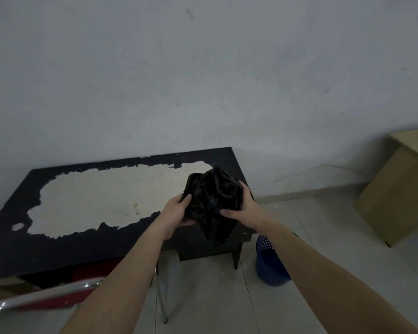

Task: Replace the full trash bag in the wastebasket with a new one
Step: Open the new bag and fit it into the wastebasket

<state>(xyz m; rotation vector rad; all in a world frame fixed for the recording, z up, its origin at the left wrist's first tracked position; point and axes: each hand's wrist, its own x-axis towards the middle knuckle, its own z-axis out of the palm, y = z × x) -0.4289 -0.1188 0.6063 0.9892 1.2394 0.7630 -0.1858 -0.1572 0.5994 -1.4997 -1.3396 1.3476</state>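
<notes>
While both hands hold a crumpled black trash bag (214,201) over the right end of the table (15,242), the step in hand looks like readying a bag for the wastebasket (269,263). The left hand (176,213) grips the bag's left side with curled fingers, thumb on top. The right hand (241,208) wraps round its right side, thumb pressed into the plastic at the front. The bag hangs bunched between them, its lower tail drooping past the table's front edge.

Whether it is the new bag or the removed one cannot be told for sure. It looks light and slack rather than loaded, so I judge it the new one.

The blue mesh wastebasket stands on the tiled floor just right of the table leg, partly hidden behind the right forearm. Its inside is out of sight, so I cannot say whether it is lined or what it holds.

The next move probably calls for finding the bag's mouth, spreading it open, then bringing it down and right to the basket's rim.
</notes>
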